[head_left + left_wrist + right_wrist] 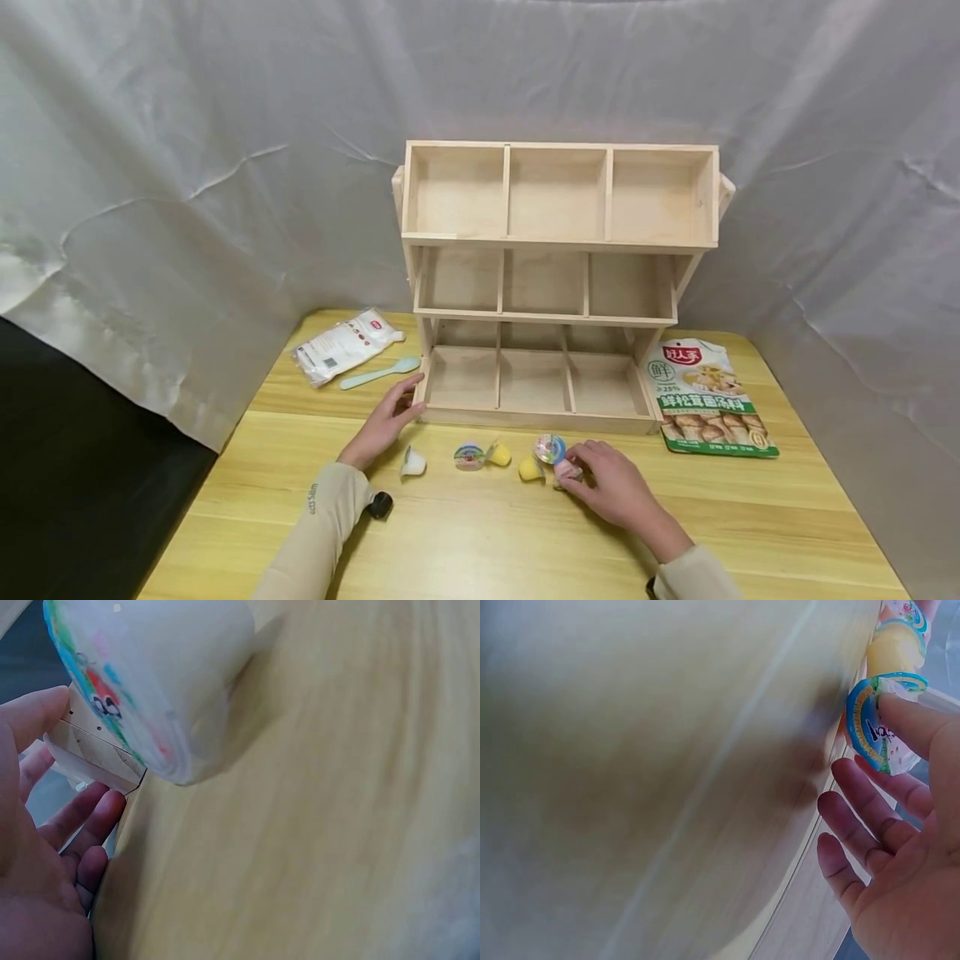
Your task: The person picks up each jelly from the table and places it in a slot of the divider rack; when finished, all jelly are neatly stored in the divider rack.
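Observation:
In the head view my left hand (pixel 386 425) holds the lower left corner of a three-tier wooden rack (pixel 536 419), thumb on one side and fingers on the other. Close to that hand a white jelly cup (pixel 414 463) lies on its side; its printed lid (pixel 105 690) looms large in the left wrist view. My right hand (pixel 611 483) pinches a pink jelly cup (pixel 567 472), with the thumb on its lid (pixel 870 724) in the right wrist view. Beside it lie a blue-lidded cup (pixel 550 448) and a yellow cup (pixel 531 469).
Mid-table are another yellow cup (pixel 498 454) and one with its round lid (pixel 469 456) showing. Left of the rack lie a white plastic packet (pixel 348 346) and a pale blue spoon (pixel 378 373). A green-and-white food pouch (pixel 712 400) lies at the right. Grey cloth (pixel 225 167) hangs behind.

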